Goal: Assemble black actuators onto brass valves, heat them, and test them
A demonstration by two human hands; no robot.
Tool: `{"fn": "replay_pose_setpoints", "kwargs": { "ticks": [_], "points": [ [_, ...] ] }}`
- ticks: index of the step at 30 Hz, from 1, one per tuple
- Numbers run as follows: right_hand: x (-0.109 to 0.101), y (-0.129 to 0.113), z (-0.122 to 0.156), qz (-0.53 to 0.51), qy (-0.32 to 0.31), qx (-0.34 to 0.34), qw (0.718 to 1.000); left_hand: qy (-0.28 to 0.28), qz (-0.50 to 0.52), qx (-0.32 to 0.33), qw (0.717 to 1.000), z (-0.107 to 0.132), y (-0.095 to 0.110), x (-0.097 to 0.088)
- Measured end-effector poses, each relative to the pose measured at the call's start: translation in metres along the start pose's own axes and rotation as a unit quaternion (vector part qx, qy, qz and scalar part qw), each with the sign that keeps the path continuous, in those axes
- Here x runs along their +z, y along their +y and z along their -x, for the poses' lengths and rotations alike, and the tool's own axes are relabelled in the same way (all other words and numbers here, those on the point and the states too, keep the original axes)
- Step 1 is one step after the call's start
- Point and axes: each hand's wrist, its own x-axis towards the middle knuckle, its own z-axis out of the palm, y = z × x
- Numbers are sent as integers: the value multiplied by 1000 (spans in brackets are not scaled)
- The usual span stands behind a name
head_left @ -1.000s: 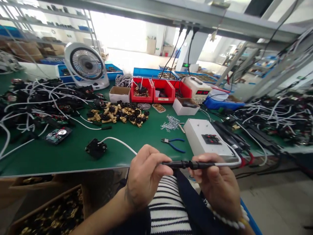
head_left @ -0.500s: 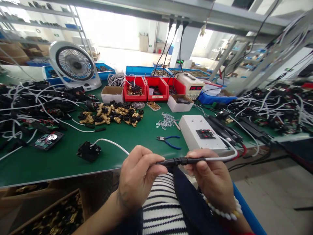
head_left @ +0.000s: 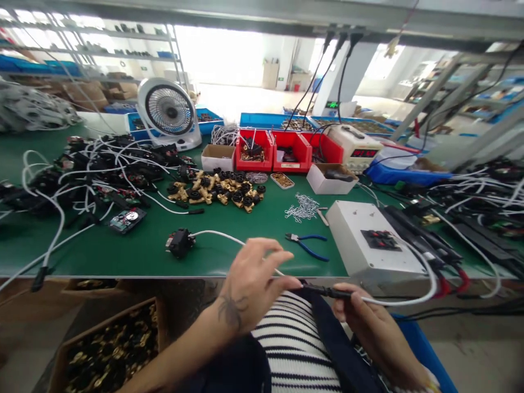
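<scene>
Two white cables meet at a black cable connector (head_left: 325, 291) just off the table's front edge. My right hand (head_left: 364, 314) pinches the connector's right end. Beside its left end, my left hand (head_left: 256, 286) has thumb and forefinger spread apart; the thumb tip is at the connector, and whether it touches I cannot tell. One white cable (head_left: 219, 234) runs left, partly behind my left hand, to a small black module (head_left: 180, 242) on the table. The other white cable (head_left: 429, 281) curves up to the terminals of a grey metal box (head_left: 356, 229).
Blue-handled cutters (head_left: 307, 243) and a pile of small metal clips (head_left: 302, 207) lie on the green table (head_left: 229, 261). Brass fittings (head_left: 216, 191) are heaped behind. Tangled cabled modules (head_left: 94, 169) spread at left. A fan (head_left: 170, 112), red bins (head_left: 290, 153) and a power supply (head_left: 354, 147) stand further back.
The view has swung left, so the table's things sit further right. My left hand has loosened its grip on the connector and spread its fingers; my right hand still holds the other end.
</scene>
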Motion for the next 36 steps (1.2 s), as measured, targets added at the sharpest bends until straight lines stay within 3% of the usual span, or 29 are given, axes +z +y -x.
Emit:
{"fn": "replay_pose_setpoints", "kwargs": {
  "ticks": [2, 4, 7, 10, 11, 12, 15, 17, 20, 23, 27, 32, 36],
  "points": [
    [-19, 18, 3, 96, 5, 77, 992, 83, -108, -82, 987, 12, -23, -16],
    [-34, 23, 6, 172, -3, 117, 978, 136, -196, -180, 954, 31, -51, -31],
    [-48, -3, 5, 219, -34, 118, 968, 83, -244, -297, 920, 65, -90, -43],
    [-59, -59, -14, 271, -14, 29, 962, 14, -205, -367, 907, 85, -111, -41],
    [-63, -78, -26, 339, 51, -93, 935, 2, -189, -372, 909, 86, -116, -39],
    [-68, -95, -41, 353, 110, -150, 917, -10, -172, -367, 914, 83, -119, -36],
    [-80, -122, -96, 369, 198, -200, 886, -71, -94, -303, 946, 61, -130, -28],
    [-86, -121, -131, 385, 203, -196, 879, -88, -75, -271, 956, 41, -136, -22],
    [-93, -107, -162, 409, 173, -172, 880, -52, -120, -280, 951, 20, -138, -13],
    [-98, -96, -171, 421, 149, -170, 879, -78, -178, -273, 942, 15, -134, -2],
    [-103, -93, -171, 428, 128, -182, 876, -112, -237, -183, 947, 22, -136, 11],
    [-101, -96, -170, 462, 109, -184, 861, -155, -84, -58, 983, 25, -154, 27],
    [-101, -103, -167, 499, 110, -170, 842, -170, 1, -2, 985, 21, -165, 52]
  ]
}}
